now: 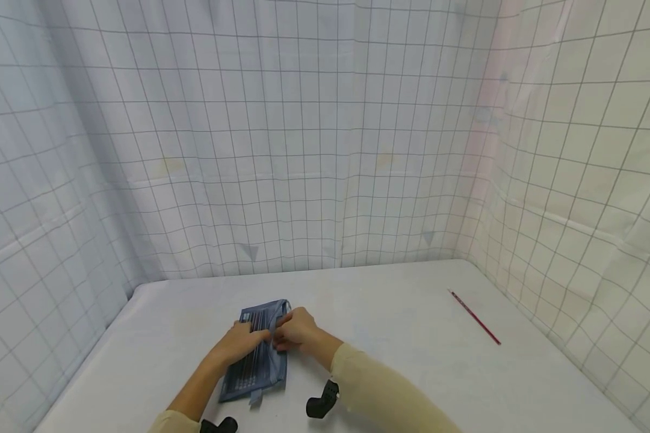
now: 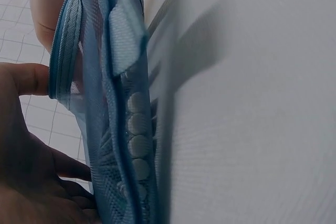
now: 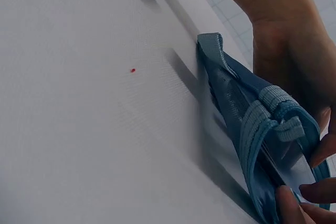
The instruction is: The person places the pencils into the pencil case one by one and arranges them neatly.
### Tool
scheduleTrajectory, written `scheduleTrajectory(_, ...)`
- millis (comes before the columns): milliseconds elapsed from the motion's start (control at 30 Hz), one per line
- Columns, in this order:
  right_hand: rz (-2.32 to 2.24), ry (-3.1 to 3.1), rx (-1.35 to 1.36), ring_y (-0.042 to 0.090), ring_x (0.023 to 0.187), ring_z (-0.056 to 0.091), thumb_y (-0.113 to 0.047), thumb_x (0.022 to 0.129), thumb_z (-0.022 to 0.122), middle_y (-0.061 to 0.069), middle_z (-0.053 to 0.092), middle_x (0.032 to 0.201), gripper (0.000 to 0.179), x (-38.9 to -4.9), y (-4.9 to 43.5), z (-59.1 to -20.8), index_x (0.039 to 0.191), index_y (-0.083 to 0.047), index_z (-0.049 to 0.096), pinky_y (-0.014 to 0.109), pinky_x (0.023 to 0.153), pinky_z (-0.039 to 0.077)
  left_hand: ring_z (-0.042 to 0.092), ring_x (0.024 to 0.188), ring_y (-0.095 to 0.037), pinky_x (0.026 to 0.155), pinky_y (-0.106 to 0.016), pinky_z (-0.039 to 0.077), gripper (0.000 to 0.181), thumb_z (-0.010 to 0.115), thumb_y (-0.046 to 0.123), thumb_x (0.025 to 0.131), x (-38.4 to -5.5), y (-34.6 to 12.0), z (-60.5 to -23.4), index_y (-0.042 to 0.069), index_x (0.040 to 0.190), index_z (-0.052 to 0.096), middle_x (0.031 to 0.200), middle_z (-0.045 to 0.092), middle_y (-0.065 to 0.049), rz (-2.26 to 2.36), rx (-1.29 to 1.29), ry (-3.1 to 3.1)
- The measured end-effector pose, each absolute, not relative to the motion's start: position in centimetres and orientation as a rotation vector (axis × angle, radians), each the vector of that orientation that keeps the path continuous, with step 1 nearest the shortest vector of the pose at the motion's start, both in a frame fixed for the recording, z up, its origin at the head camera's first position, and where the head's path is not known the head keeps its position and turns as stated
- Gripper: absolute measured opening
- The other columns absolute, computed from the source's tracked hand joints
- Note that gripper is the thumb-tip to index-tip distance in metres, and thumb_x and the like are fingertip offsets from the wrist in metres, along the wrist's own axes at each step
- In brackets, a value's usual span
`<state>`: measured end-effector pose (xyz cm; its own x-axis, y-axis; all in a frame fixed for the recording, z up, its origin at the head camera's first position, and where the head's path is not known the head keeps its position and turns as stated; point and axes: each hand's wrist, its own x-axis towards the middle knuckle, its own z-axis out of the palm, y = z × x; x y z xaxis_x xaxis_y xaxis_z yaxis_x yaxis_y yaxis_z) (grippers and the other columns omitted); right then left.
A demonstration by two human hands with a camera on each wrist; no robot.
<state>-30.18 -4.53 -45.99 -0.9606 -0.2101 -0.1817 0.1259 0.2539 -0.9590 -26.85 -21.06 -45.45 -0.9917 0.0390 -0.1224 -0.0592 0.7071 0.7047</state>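
A blue mesh zip pouch (image 1: 253, 367) lies on the white table with its zipped side gaping. Through the mesh show several slim sticks, their round pale ends (image 2: 137, 124) lined up in the left wrist view. My left hand (image 1: 238, 344) holds the pouch from the left, its thumb (image 2: 32, 78) against the zipper edge. From the right, my right hand (image 1: 299, 332) grips the same edge. In the right wrist view its fingertips (image 3: 291, 205) are at the open mouth, beside the teal zipper band (image 3: 252, 135). A fabric tab (image 1: 256, 397) sticks out at the near end.
A red pencil (image 1: 475, 317) lies apart on the right of the white table (image 1: 390, 337). A small red speck (image 3: 133, 70) marks the cloth near the pouch. White grid-patterned curtains (image 1: 303, 150) enclose the back and sides. Black wrist cameras (image 1: 322, 399) sit under the forearms.
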Motion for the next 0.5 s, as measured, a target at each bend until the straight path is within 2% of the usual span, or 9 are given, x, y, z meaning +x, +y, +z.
scheduleTrajectory(233, -1.700, 2.266, -0.156, 0.022, 0.073, 0.074, 0.001, 0.089, 0.075, 0.010, 0.073, 0.081, 0.022, -30.3, -3.5, -45.4, 0.111, -0.001, 0.076, 0.035, 0.061, 0.061, 0.051, 0.120, -0.044, 0.104, -0.065, 0.040, 0.078, 0.066, 0.038, 0.087, -26.9, -21.0, -45.4, -0.021, 0.134, 0.048, 0.142, 0.042, -0.040, 1.151, -0.020, 2.790)
scheduleTrajectory(400, -1.688, 2.233, -0.207, 0.024, 0.079, 0.074, 0.002, 0.089, 0.076, 0.010, 0.073, 0.089, 0.024, -30.6, -2.3, -45.3, 0.113, 0.001, 0.075, 0.038, 0.064, 0.061, 0.054, 0.114, -0.042, 0.101, -0.064, 0.043, 0.071, 0.066, 0.037, 0.088, -27.0, -21.0, -45.4, -0.021, 0.128, 0.053, 0.134, 0.050, -0.037, 1.138, 0.004, 2.800)
scheduleTrajectory(500, -1.683, 2.216, -0.229, 0.025, 0.081, 0.074, 0.001, 0.089, 0.077, 0.007, 0.073, 0.093, 0.025, -30.9, -1.5, -45.0, 0.114, 0.001, 0.075, 0.040, 0.067, 0.062, 0.055, 0.114, -0.045, 0.100, -0.065, 0.043, 0.074, 0.066, 0.037, 0.089, -27.0, -21.0, -45.6, -0.023, 0.130, 0.050, 0.134, 0.050, -0.039, 1.114, 0.006, 2.814)
